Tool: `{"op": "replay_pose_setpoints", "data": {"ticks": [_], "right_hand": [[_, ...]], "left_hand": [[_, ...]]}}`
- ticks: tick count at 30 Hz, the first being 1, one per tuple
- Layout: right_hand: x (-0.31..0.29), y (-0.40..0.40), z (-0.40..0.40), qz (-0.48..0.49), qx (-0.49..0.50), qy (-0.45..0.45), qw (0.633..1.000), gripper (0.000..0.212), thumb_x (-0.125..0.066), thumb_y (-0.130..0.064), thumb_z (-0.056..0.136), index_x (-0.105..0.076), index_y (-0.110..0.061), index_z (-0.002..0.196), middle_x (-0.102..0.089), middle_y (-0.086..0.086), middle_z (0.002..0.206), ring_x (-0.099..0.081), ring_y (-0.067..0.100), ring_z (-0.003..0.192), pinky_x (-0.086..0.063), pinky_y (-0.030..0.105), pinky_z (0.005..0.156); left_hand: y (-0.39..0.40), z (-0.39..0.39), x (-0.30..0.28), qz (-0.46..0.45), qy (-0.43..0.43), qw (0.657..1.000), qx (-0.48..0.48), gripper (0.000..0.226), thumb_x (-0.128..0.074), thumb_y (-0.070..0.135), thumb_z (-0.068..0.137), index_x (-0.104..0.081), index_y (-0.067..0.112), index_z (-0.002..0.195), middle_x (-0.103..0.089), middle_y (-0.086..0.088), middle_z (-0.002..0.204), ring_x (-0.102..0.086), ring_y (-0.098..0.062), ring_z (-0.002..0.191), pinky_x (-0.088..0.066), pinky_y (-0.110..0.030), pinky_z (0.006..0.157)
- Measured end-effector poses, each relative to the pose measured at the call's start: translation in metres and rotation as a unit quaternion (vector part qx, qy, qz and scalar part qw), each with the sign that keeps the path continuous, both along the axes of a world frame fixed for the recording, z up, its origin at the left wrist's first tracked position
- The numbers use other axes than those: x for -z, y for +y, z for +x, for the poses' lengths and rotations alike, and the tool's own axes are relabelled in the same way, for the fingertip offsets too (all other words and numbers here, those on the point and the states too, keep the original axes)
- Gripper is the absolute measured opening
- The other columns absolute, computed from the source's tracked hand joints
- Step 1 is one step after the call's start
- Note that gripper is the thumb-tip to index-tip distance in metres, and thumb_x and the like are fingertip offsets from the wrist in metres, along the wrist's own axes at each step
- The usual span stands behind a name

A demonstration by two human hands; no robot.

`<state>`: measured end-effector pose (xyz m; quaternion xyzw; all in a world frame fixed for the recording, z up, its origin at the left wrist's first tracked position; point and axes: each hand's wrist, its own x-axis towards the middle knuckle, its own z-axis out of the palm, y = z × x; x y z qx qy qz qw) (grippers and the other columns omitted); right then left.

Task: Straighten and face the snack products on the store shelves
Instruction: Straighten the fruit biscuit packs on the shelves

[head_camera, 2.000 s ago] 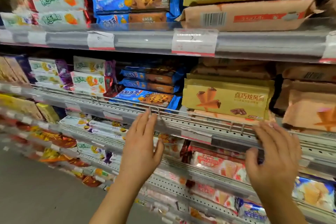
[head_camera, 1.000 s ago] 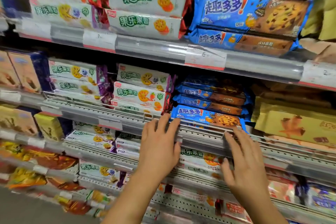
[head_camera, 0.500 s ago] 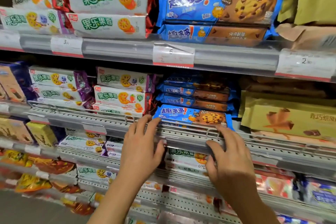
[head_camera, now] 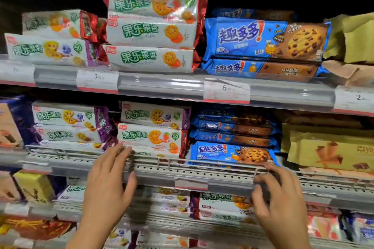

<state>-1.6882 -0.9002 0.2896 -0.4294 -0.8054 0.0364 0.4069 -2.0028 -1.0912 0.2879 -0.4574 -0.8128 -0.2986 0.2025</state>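
left hand: raised at front rail of middle shelf, fingers straight and slightly spread, tips at wire guard just below white biscuit packs; held nothing.
right hand: at same rail, further right, fingers bent over rail edge below blue cookie pack; gripping or just resting, cannot tell (blurred).
white biscuit packs: stacked flat on middle shelf, fronts facing out, left of the blue stack.
blue cookie pack: lay flat behind the wire guard, front out, more blue packs stacked above it.
yellow packs: right of the blue stack, same shelf.
price tag: on the shelf edge above, corner peeled.
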Motion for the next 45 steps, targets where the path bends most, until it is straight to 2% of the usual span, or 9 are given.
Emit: {"op": "replay_pose_setpoints", "data": {"ticks": [5,15,20,25,30,33,35,41,45], "right_hand": [[-0.016,-0.017,-0.04,0.009,0.107,0.039,0.993,0.044,-0.045,-0.044,0.079,-0.074,-0.014,0.094,-0.064,0.012,0.107,-0.058,0.04,0.1,-0.045,0.049,0.09],[-0.075,-0.07,-0.183,0.104,-0.061,0.001,0.993,0.046,-0.058,-0.026,0.09,-0.06,-0.009,0.133,-0.055,0.01,0.135,-0.049,0.026,0.126,-0.031,0.029,0.112],[-0.103,-0.051,-0.211,0.103,0.009,-0.086,0.991,0.052,-0.058,-0.036,0.09,-0.058,-0.005,0.131,-0.058,0.02,0.116,-0.053,0.042,0.108,-0.048,0.05,0.092],[-0.111,-0.038,-0.215,0.033,0.033,-0.162,0.986,0.055,-0.067,-0.038,0.092,-0.055,-0.013,0.14,-0.059,0.022,0.118,-0.055,0.046,0.108,-0.053,0.049,0.083],[-0.109,-0.04,-0.209,0.052,-0.015,-0.117,0.992,0.045,-0.074,-0.032,0.085,-0.059,-0.014,0.124,-0.056,0.012,0.115,-0.055,0.037,0.104,-0.052,0.044,0.078],[-0.111,-0.04,-0.2,0.066,-0.081,-0.084,0.991,0.029,-0.077,-0.027,0.083,-0.052,-0.023,0.1,-0.052,-0.003,0.094,-0.053,0.023,0.086,-0.042,0.036,0.066],[-0.111,-0.041,-0.194,0.075,-0.114,-0.078,0.988,0.036,-0.078,-0.021,0.081,-0.044,-0.027,0.089,-0.046,-0.008,0.089,-0.046,0.017,0.077,-0.037,0.035,0.061],[-0.108,-0.056,-0.173,0.164,-0.172,-0.021,0.971,0.04,-0.081,-0.008,0.074,-0.046,-0.022,0.087,-0.057,-0.004,0.114,-0.059,0.025,0.103,-0.05,0.037,0.066],[-0.109,-0.067,-0.148,0.167,-0.198,0.027,0.965,0.041,-0.083,-0.002,0.074,-0.05,-0.022,0.089,-0.061,-0.005,0.121,-0.06,0.021,0.109,-0.046,0.032,0.081]], "left_hand": [[-0.017,-0.045,0.01,-0.008,0.001,1.0,0.015,0.063,-0.043,0.045,0.089,-0.053,0.013,0.142,-0.05,-0.007,0.14,-0.047,-0.035,0.132,-0.047,-0.057,0.103],[-0.016,-0.077,0.022,0.058,0.057,0.993,0.081,0.057,-0.049,0.03,0.079,-0.067,0.012,0.13,-0.063,-0.007,0.126,-0.053,-0.032,0.117,-0.052,-0.054,0.091],[-0.013,-0.074,0.026,0.097,0.043,0.99,0.09,0.054,-0.053,0.025,0.078,-0.069,0.011,0.127,-0.064,-0.01,0.126,-0.056,-0.034,0.116,-0.049,-0.051,0.094],[-0.013,-0.071,0.029,0.072,0.02,0.993,0.095,0.058,-0.057,0.026,0.076,-0.063,0.016,0.133,-0.06,-0.005,0.131,-0.051,-0.029,0.125,-0.04,-0.045,0.104],[-0.017,-0.071,0.023,0.036,0.001,0.995,0.096,0.066,-0.067,0.032,0.072,-0.054,0.022,0.136,-0.056,0.001,0.132,-0.048,-0.026,0.127,-0.051,-0.048,0.097],[-0.019,-0.068,0.018,0.007,0.005,0.996,0.091,0.063,-0.058,0.039,0.079,-0.049,0.023,0.139,-0.055,0.001,0.134,-0.045,-0.025,0.129,-0.053,-0.047,0.094],[-0.024,-0.066,0.014,-0.008,0.008,0.996,0.093,0.062,-0.053,0.042,0.082,-0.05,0.023,0.14,-0.053,0.002,0.136,-0.045,-0.024,0.131,-0.054,-0.047,0.093],[-0.031,-0.06,0.001,-0.06,0.016,0.995,0.083,0.061,-0.054,0.043,0.086,-0.045,0.027,0.144,-0.045,0.007,0.14,-0.042,-0.019,0.13,-0.053,-0.04,0.097],[-0.041,-0.069,-0.029,-0.026,0.034,0.994,0.102,0.045,-0.049,0.044,0.088,-0.063,0.031,0.128,-0.056,0.014,0.127,-0.051,-0.012,0.117,-0.059,-0.037,0.084]]}}
